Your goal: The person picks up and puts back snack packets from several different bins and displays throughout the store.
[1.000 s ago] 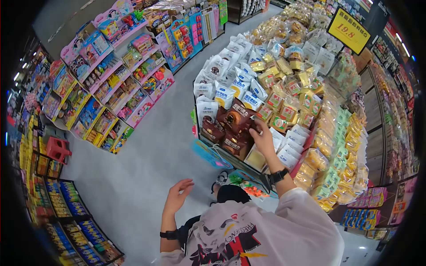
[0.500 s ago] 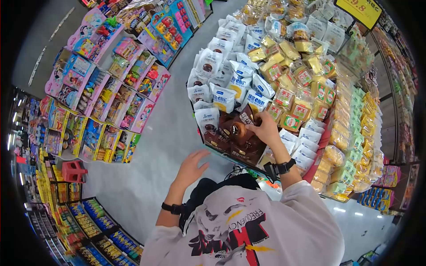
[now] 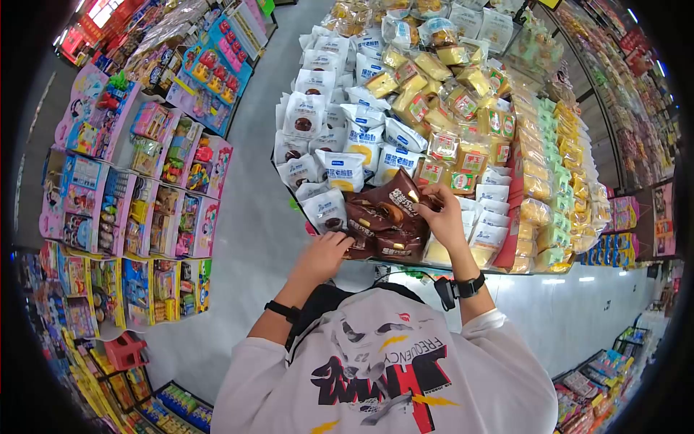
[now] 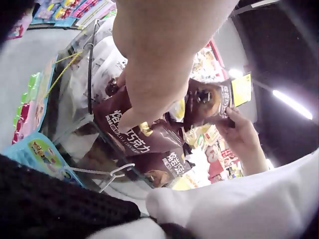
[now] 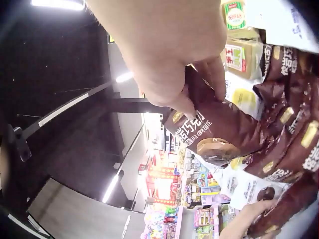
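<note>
My right hand [image 3: 444, 217] pinches the upper edge of a brown bag of chocolate bread [image 3: 390, 199], tilted up from others like it. In the right wrist view that bag [image 5: 219, 127] hangs between thumb and fingers, a round bun printed on its front. My left hand [image 3: 323, 254] is at the bin's near left corner, its thumb over the front of another brown chocolate bread bag [image 4: 144, 139] and its other fingers at the top edge. Several more brown bags [image 5: 304, 114] lie between the hands. White bread bags [image 3: 323, 210] stand just beyond the left hand.
The glass-sided bin also holds yellow cakes in clear wrap [image 3: 463, 155] and rows of wrapped bread [image 3: 536, 184]. A toy shelf [image 3: 137, 188] stands across the aisle floor [image 3: 249, 195] to the left. A red stool [image 3: 126, 351] is by the lower left shelves.
My left hand has moved up and right from over the aisle onto the brown bags. My right hand has lifted the edge of its bag. The head view has turned, shifting the bin left.
</note>
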{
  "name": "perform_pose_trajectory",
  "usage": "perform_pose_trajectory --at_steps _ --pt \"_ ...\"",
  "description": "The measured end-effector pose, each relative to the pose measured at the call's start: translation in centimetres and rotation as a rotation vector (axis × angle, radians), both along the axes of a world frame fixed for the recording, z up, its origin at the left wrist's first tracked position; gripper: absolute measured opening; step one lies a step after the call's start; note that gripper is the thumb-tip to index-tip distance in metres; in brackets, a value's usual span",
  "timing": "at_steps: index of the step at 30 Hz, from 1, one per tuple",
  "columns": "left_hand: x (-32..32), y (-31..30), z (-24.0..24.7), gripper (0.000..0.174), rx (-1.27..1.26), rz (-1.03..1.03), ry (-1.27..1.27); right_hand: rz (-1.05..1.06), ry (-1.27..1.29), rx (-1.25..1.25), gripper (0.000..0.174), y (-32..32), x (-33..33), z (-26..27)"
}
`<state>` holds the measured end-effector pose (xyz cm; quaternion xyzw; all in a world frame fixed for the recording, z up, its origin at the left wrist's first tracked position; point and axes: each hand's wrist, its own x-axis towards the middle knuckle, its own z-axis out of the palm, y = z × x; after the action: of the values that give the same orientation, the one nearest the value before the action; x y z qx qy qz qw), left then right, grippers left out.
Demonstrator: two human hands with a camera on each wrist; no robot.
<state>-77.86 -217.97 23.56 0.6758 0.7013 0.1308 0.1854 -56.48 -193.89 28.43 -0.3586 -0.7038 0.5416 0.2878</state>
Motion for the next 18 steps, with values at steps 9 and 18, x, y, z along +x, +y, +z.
perform_pose_trajectory --at_steps 9,18 --pt "-2.0 -1.1 -1.9 0.045 0.189 -0.168 0.005 0.202 -0.167 0.102 0.043 -8.3 -7.4 2.1" --pt "-3.1 -1.6 -3.0 0.044 0.226 -0.178 -0.075 0.331 -0.356 0.558 0.034 -10.2 -10.8 -1.4"
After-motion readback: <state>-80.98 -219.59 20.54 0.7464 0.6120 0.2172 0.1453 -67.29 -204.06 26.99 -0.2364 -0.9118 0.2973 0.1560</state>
